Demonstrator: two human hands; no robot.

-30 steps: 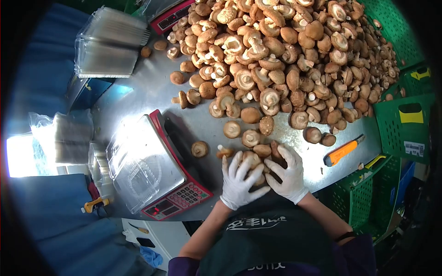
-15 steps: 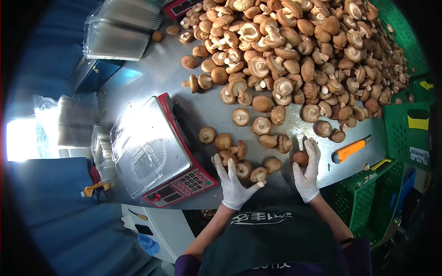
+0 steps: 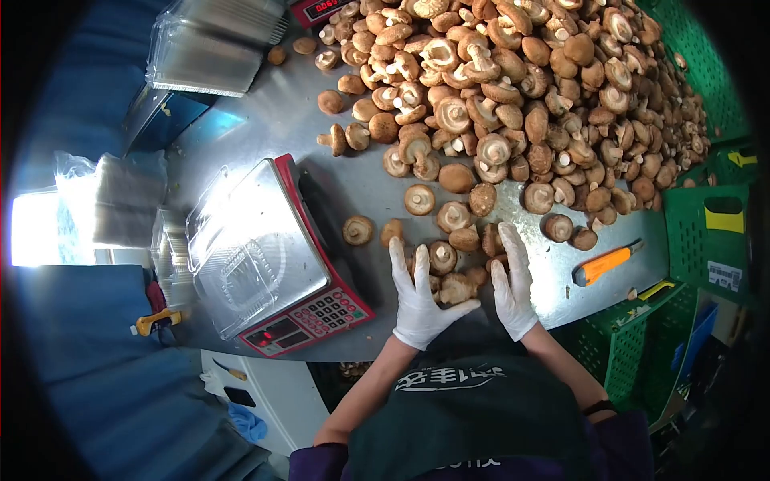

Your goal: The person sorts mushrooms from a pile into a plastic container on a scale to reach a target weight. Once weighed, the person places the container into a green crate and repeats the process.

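Note:
Both my hands wear white gloves. My left hand [image 3: 420, 298] lies flat with fingers spread against a small cluster of brown mushrooms [image 3: 451, 268] at the near edge of the steel table [image 3: 265, 140]. My right hand [image 3: 513, 286] stands edge-on at the cluster's right side, fingers straight, touching the mushrooms. Neither hand grips anything. A big heap of mushrooms [image 3: 513, 88] covers the far half of the table. A single mushroom [image 3: 358, 230] lies loose left of the cluster.
A red scale [image 3: 269, 256] with a clear plastic tray on it stands to the left. Stacked clear trays [image 3: 210, 50] sit at the far left. An orange utility knife [image 3: 603, 263] lies to the right. Green crates [image 3: 710, 228] border the right side.
My hands, spread apart half a second ago, have come back together around the mushroom cluster. The right hand moved left toward the left hand.

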